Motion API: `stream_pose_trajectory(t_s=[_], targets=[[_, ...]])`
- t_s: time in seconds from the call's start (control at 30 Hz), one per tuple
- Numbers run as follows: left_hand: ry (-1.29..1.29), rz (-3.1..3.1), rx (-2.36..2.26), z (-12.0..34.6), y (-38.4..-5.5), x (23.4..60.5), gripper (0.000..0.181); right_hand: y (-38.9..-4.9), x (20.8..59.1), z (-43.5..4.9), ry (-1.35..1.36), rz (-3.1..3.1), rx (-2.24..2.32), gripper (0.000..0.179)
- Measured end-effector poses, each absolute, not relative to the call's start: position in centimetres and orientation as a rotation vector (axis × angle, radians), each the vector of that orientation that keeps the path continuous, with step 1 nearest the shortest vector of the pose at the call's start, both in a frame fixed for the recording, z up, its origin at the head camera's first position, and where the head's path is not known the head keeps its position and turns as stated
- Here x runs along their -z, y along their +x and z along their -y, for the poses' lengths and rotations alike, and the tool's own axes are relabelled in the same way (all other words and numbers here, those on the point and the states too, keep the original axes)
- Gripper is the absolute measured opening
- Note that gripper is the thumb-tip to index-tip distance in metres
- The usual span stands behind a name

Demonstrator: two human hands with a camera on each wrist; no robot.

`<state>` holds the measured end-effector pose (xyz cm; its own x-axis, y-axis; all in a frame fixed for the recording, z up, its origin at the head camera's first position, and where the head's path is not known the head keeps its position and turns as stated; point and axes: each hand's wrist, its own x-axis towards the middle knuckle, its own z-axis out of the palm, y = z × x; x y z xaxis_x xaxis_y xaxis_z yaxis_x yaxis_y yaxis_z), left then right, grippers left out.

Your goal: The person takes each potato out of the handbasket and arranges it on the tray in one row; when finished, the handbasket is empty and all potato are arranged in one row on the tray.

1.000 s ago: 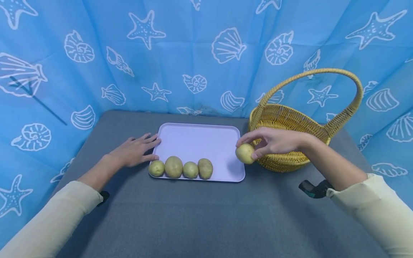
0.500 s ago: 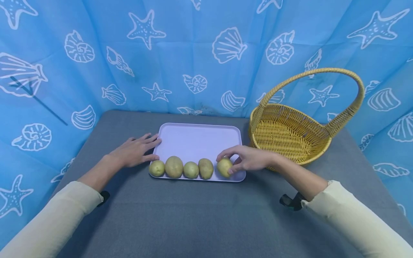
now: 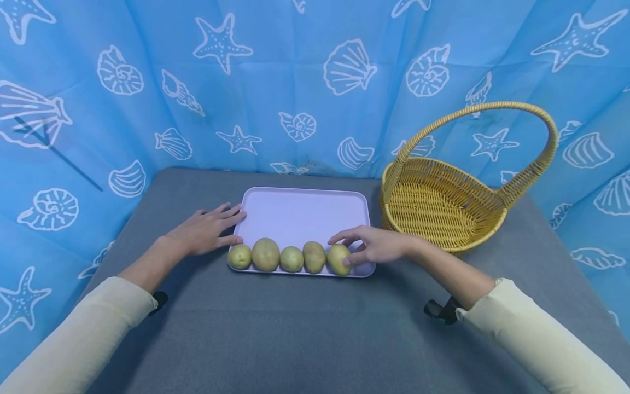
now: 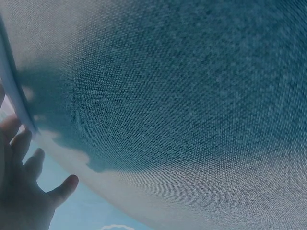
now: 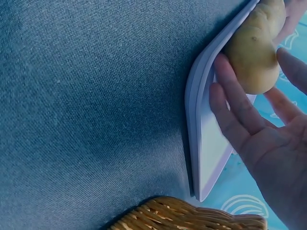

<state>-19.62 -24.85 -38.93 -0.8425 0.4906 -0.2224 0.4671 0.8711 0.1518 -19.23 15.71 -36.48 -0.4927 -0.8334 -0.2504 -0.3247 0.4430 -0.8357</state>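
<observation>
Several potatoes stand in a row along the near edge of a pale lilac tray (image 3: 300,210). At the row's right end, my right hand (image 3: 376,243) has its fingers and thumb round the last potato (image 3: 338,260). In the right wrist view, fingertips lie along both sides of that potato (image 5: 254,57), and another potato (image 5: 276,19) sits just behind it. My left hand (image 3: 204,230) rests at the tray's left edge, fingers spread and fairly straight, close to the leftmost potato (image 3: 239,256). The left wrist view catches only part of the left hand (image 4: 26,187).
A yellow wicker basket (image 3: 394,210) with a tall arched handle (image 3: 492,106) stands right of the tray, close to the right forearm. Grey cloth (image 3: 295,339) covers the table. A blue curtain (image 3: 295,82) with white shell prints hangs behind it.
My right hand has brought a potato left and down from beside the basket onto the tray, then slid it against the row's end. My left hand has stayed in place.
</observation>
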Motion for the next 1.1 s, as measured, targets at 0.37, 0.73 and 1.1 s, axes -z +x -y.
stream_pose_trajectory(t_s=[0.37,0.73,1.1], targets=[[0.734,-2.786,-0.120,25.0,-19.7,39.2,0.074,-19.0,36.2,-16.4,-0.951,-2.137,0.869,0.054],[0.740,-2.790,-0.125,25.0,-19.7,39.2,0.074,-18.7,37.2,-16.4,-0.971,-2.140,0.973,0.054],[0.733,-2.795,-0.113,25.0,-19.6,39.2,0.074,-18.0,37.4,-16.5,-1.011,-2.218,0.954,0.056]])
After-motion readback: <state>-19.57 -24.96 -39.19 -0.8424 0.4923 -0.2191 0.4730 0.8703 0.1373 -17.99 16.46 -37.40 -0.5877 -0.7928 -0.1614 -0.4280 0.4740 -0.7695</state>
